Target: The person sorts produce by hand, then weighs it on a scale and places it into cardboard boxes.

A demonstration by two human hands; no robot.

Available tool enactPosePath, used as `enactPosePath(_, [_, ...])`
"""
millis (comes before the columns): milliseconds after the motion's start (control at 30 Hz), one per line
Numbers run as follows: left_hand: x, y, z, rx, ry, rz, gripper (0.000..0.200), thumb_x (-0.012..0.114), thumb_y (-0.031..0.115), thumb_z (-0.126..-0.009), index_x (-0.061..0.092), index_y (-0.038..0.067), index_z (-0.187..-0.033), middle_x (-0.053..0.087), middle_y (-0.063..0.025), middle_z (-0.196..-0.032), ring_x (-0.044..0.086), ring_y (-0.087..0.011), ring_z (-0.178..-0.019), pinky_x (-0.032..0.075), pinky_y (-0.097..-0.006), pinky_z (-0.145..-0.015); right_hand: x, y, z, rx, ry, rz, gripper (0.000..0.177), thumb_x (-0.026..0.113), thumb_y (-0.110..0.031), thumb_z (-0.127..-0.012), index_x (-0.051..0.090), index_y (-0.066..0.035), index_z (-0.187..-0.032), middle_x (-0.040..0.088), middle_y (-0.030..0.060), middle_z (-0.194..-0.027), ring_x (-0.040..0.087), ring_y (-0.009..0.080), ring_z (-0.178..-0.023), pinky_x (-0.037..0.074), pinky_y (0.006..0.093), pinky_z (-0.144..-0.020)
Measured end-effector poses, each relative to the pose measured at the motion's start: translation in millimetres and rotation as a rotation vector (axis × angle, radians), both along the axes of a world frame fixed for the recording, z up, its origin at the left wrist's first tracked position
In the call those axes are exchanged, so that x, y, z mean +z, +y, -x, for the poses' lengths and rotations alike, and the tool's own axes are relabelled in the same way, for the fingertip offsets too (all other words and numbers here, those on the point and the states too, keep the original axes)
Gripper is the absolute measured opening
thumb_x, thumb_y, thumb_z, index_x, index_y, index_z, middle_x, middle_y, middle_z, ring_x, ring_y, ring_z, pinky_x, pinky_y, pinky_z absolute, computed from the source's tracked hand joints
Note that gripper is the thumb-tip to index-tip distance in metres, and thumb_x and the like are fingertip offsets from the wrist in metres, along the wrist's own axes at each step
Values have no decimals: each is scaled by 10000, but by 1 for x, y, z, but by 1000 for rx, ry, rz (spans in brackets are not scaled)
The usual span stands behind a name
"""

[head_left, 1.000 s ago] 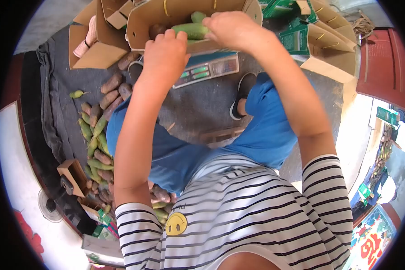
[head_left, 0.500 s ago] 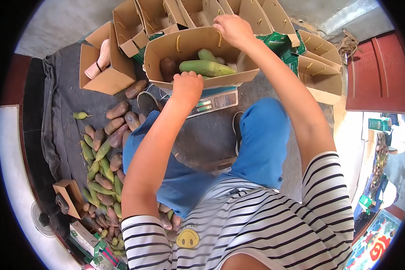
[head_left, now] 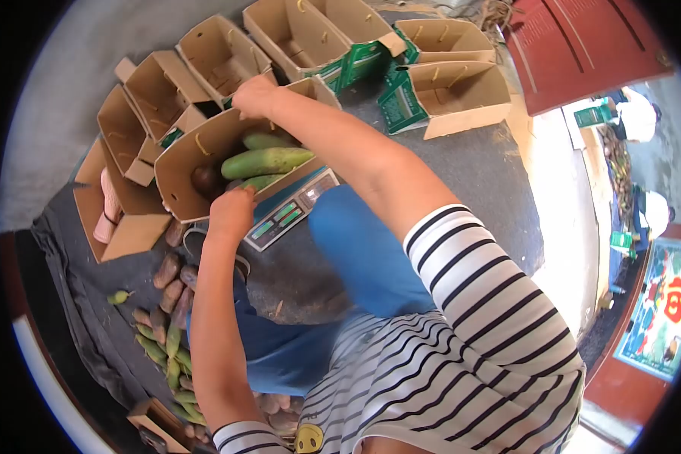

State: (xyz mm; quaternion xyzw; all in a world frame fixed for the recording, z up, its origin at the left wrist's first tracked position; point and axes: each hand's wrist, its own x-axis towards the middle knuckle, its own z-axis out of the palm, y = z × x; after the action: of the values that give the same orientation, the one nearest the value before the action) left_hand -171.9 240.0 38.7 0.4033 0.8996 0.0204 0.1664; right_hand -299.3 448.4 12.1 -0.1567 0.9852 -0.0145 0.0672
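Bright daylight, strong fisheye distortion

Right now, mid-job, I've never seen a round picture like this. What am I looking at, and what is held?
It is one camera worn on a person's head, looking down at two bare hands. The left hand grips the near rim of a cardboard box; the right hand grips its far rim. Inside lie green vegetables and a brown vegetable. The box sits on a digital scale. More loose produce lies on the dark cloth at left.
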Motion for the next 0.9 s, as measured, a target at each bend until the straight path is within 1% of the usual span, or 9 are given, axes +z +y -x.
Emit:
enactPosePath(167, [7, 18, -6, -144, 68, -14, 90, 636, 86, -748, 622, 52, -830, 653, -145, -787, 648, -330, -789, 519, -421, -688, 20, 35, -33, 158, 21, 66, 294, 635, -346, -814, 686, -80, -929, 674, 113, -894, 641, 322, -893, 502, 434, -747])
enactPosePath(433, [60, 120, -86, -604, 195, -94, 75, 548, 84, -738, 616, 76, -770, 628, -113, -721, 651, -268, -730, 514, -386, -634, 48, 179, -242, -111, 177, 170, 317, 591, -344, -847, 604, -31, -806, 584, 146, -793, 596, 351, -770, 486, 449, -683])
enactPosePath(533, [49, 169, -144, -785, 196, -124, 103, 548, 132, -749, 644, 99, -727, 638, -74, -707, 657, -230, -717, 500, -359, -610, 54, 221, -362, -416, 123, 181, 290, 597, -315, -844, 636, -30, -810, 598, 158, -768, 602, 363, -769, 494, 443, -695])
enactPosePath(633, [34, 226, -201, -986, 53, -166, 232, 771, 235, -560, 654, 115, -721, 644, -64, -721, 653, -222, -748, 479, -377, -675, 36, 254, -486, -669, 137, 197, 282, 614, -304, -844, 636, -24, -822, 603, 159, -798, 593, 366, -770, 491, 432, -698])
enactPosePath(700, [6, 263, -231, -1058, 50, -272, 65, 624, 165, -708, 649, 120, -748, 629, -51, -743, 621, -215, -727, 432, -388, -768, 27, 267, -567, -961, 161, 320, 271, 601, -293, -861, 655, -27, -869, 630, 165, -809, 602, 359, -778, 490, 419, -698])
enactPosePath(733, [11, 287, -243, -1085, 183, -575, 83, 556, 131, -743, 634, 115, -766, 603, -46, -758, 595, -204, -781, 416, -367, -789, 19, 271, -630, -1275, 185, 588, 274, 603, -304, -859, 668, -40, -895, 643, 175, -821, 616, 350, -779, 493, 414, -703])
enactPosePath(767, [26, 298, -249, -1031, 130, -681, 77, 559, 134, -744, 612, 110, -794, 582, -48, -798, 573, -197, -855, 411, -345, -806, 3, 265, -682, -1584, 233, 869, 281, 606, -316, -856, 680, -53, -922, 656, 185, -832, 630, 341, -781, 497, 408, -709])
enactPosePath(833, [77, 306, -247, -963, -15, -735, 76, 562, 152, -776, 586, 98, -825, 574, -65, -884, 569, -227, -884, 421, -362, -821, -46, 250, -751, -1896, 11, 218, 323, 632, -347, -827, 694, -43, -919, 669, 207, -827, 656, 329, -779, 505, 412, -732])
enactPosePath(900, [106, 293, -230, -897, -90, -778, 108, 588, 168, -791, 583, 81, -855, 580, -92, -973, 568, -252, -956, 425, -395, -857, -123, 223, -812, -1984, 213, -28, 400, 662, -394, -788, 695, -12, -903, 673, 221, -844, 666, 337, -800, 506, 424, -750])
